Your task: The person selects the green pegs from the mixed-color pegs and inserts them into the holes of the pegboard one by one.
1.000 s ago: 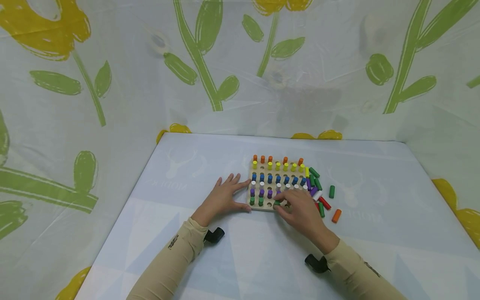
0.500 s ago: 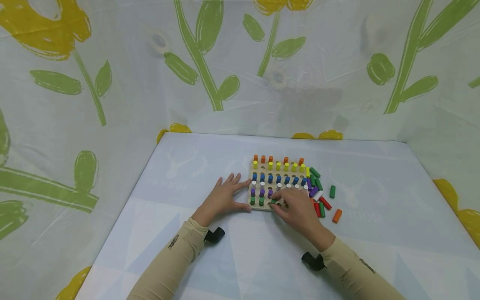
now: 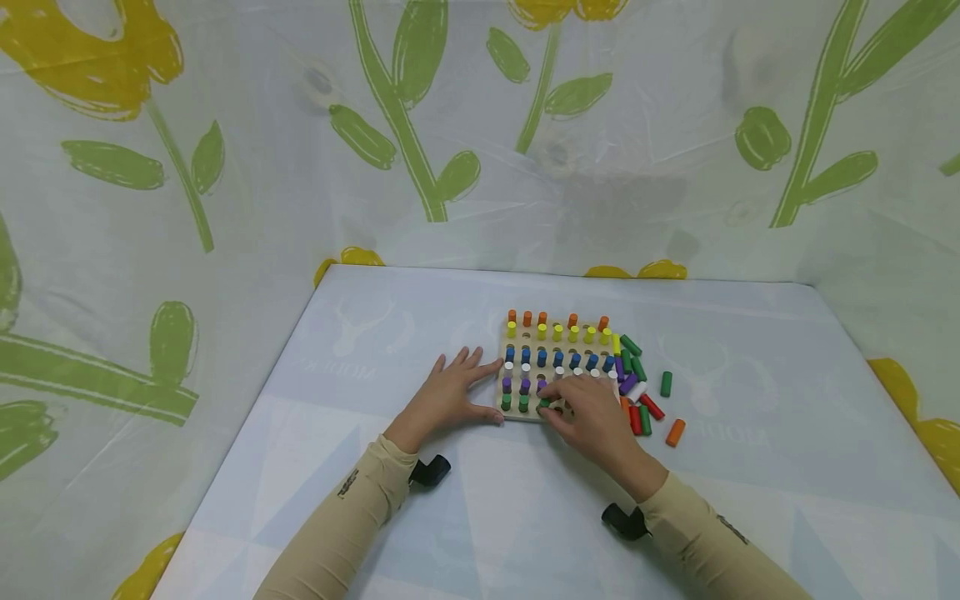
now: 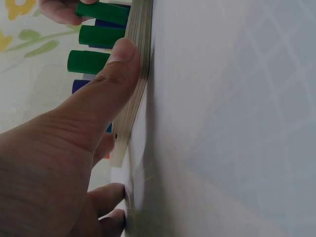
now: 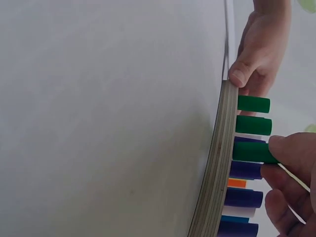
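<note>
A pale wooden pegboard (image 3: 527,415) holds rows of upright pegs in orange, yellow, blue, white, purple and green. My right hand (image 3: 602,422) is at its front row, pinching a green peg (image 5: 253,152) between thumb and fingertip. In the right wrist view that peg meets the board's face, third along from the left-hand corner; how deep it sits cannot be told. Beside the left edge rests my left hand (image 3: 444,395), fingers spread. Its thumb touches the front left corner and its index finger the left side. Part of the purple row is hidden behind my right hand.
Loose pegs lie to the right of the board, among them a green peg (image 3: 667,384), an orange peg (image 3: 676,432), a red peg (image 3: 652,407) and a white peg (image 3: 637,391). A pale patterned cloth (image 3: 465,517) covers the table; a flower-printed curtain (image 3: 480,225) hangs behind.
My right hand has shifted slightly left along the front row with the green peg, which now stands more upright in line with its neighbours. The left hand has stayed in place.
</note>
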The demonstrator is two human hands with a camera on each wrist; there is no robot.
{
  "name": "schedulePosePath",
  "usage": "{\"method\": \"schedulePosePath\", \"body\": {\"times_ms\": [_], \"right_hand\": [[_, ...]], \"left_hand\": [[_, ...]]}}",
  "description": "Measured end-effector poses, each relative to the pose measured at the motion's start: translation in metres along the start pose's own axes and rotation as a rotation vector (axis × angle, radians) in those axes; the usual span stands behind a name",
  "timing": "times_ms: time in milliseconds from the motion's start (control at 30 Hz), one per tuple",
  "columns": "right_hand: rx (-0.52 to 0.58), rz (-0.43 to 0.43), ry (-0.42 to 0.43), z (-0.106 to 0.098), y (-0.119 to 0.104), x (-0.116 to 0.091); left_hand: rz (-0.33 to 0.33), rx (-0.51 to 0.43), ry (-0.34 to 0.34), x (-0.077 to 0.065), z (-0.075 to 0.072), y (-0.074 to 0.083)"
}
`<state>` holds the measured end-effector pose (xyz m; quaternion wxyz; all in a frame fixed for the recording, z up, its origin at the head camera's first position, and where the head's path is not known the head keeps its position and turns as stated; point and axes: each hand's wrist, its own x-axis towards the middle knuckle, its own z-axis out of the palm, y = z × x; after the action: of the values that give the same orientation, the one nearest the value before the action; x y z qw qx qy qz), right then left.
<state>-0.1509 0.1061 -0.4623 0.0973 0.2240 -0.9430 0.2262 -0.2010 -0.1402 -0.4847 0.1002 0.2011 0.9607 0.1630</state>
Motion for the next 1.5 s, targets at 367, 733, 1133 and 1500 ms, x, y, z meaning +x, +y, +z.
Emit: {"method": "schedulePosePath", "body": {"times_ms": [367,733,1133,1500], "right_hand": [[-0.043,0.008,-0.025,-0.002,-0.001,-0.002],[-0.05,0.02,-0.008,-0.006,0.003,-0.007],[-0.067,0.002,0.006,-0.009,0.008,-0.012],[-0.066,0.054,-0.015,-0.012,0.015,-0.018]], "left_hand": [[-0.001,-0.002,-0.01,0.0,-0.001,0.004],[-0.008,0.006,-0.01,0.0,-0.001,0.004],[-0.016,0.004,-0.014,-0.001,-0.003,0.004],[-0.013,0.004,-0.01,-0.001,-0.003,0.004]]}}
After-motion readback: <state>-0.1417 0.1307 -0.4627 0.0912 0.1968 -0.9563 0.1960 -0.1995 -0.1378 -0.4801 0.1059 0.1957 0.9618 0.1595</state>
